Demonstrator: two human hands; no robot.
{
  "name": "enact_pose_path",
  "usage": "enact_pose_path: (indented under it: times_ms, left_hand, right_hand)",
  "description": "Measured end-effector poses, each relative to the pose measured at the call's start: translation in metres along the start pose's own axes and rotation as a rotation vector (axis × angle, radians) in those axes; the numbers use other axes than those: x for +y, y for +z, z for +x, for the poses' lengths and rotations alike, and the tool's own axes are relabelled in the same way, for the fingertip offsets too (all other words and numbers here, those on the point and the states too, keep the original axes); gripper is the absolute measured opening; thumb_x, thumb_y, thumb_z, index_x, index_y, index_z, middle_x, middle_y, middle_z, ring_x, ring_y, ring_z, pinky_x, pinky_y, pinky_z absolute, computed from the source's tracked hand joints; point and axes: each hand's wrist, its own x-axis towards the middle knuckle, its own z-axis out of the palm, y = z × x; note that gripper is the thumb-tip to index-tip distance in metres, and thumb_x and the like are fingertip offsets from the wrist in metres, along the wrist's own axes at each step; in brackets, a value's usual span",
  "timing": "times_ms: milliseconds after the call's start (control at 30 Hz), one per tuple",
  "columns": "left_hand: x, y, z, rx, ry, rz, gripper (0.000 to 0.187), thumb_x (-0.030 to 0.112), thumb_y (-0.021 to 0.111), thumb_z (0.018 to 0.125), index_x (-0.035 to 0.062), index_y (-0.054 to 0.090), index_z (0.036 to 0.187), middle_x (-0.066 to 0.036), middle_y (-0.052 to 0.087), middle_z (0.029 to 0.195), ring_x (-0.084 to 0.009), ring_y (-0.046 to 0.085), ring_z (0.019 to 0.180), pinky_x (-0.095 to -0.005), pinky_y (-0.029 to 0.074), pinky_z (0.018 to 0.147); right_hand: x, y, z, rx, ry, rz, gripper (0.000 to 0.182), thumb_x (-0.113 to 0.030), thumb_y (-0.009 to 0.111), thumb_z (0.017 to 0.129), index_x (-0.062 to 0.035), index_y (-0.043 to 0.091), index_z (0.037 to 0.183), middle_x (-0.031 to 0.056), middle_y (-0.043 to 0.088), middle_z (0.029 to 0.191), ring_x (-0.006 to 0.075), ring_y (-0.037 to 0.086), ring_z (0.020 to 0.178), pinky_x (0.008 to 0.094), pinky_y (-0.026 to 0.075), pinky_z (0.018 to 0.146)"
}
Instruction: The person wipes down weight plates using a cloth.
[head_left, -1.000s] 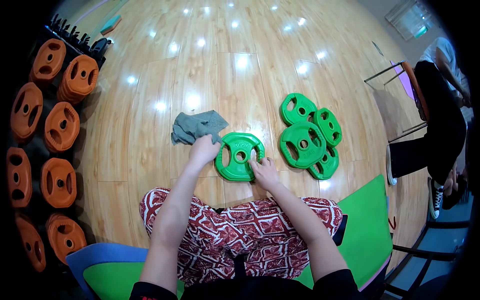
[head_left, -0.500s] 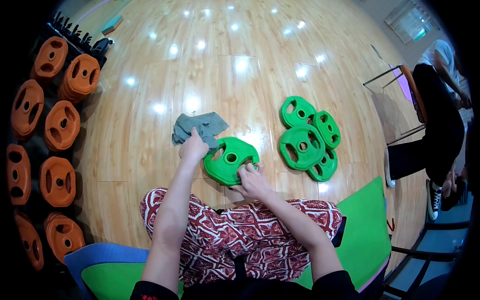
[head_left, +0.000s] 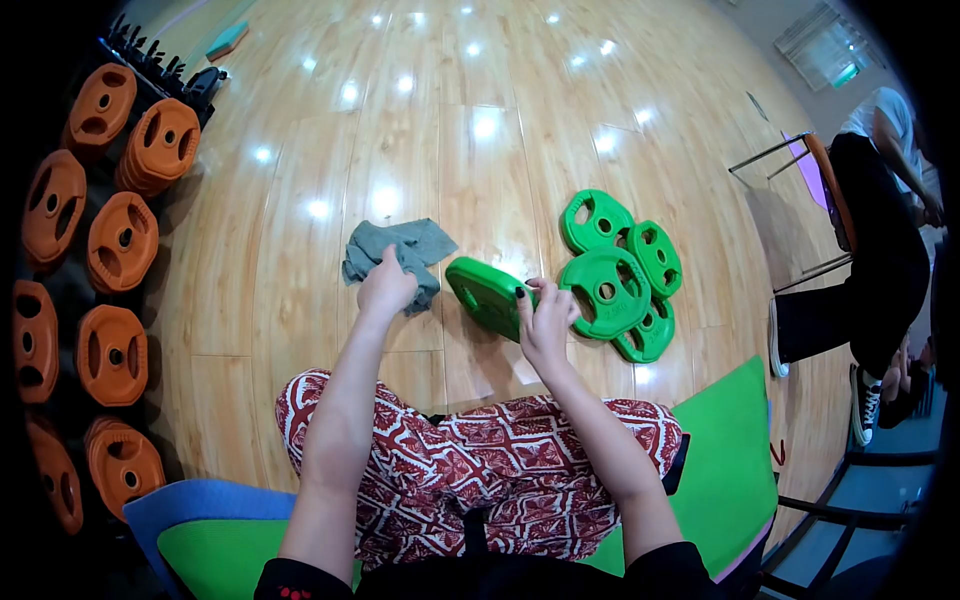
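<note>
My right hand (head_left: 543, 315) grips the edge of a green weight plate (head_left: 485, 296), which is tilted up steeply off the wooden floor. My left hand (head_left: 388, 287) is on a crumpled grey cloth (head_left: 418, 243), its fingers curled over it with one finger stretched forward; the fingertips are partly hidden. To the right of the held plate lie several more green weight plates (head_left: 655, 258), one of them (head_left: 622, 310) resting on top of the others.
Orange weight plates (head_left: 125, 240) hang on a dark rack along the left. Beneath me is a green mat (head_left: 725, 440) with a blue mat (head_left: 190, 503) at its left. On the right, a person in dark trousers (head_left: 880, 260) sits on a chair (head_left: 825, 180).
The green plate has gone from lying nearly flat to standing tilted, shifting right with my right hand. My left hand and the cloth have hardly moved.
</note>
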Motion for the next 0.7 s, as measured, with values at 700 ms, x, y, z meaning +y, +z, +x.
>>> enact_pose_path:
  times_ms: [700]
  left_hand:
    - [-0.006, 0.011, 0.01, 0.006, 0.089, 0.0, 0.058, 0.02, 0.046, 0.074, 0.0087, 0.029, 0.129, -0.022, 0.057, 0.101, -0.0341, 0.056, 0.094, -0.0428, 0.044, 0.081]
  right_hand:
    - [0.09, 0.02, -0.028, -0.662, 0.559, -0.321, 0.041, -0.038, 0.059, 0.072, 0.0026, 0.061, 0.076, 0.0214, 0.061, 0.082, 0.0348, 0.06, 0.077, 0.0405, 0.048, 0.071]
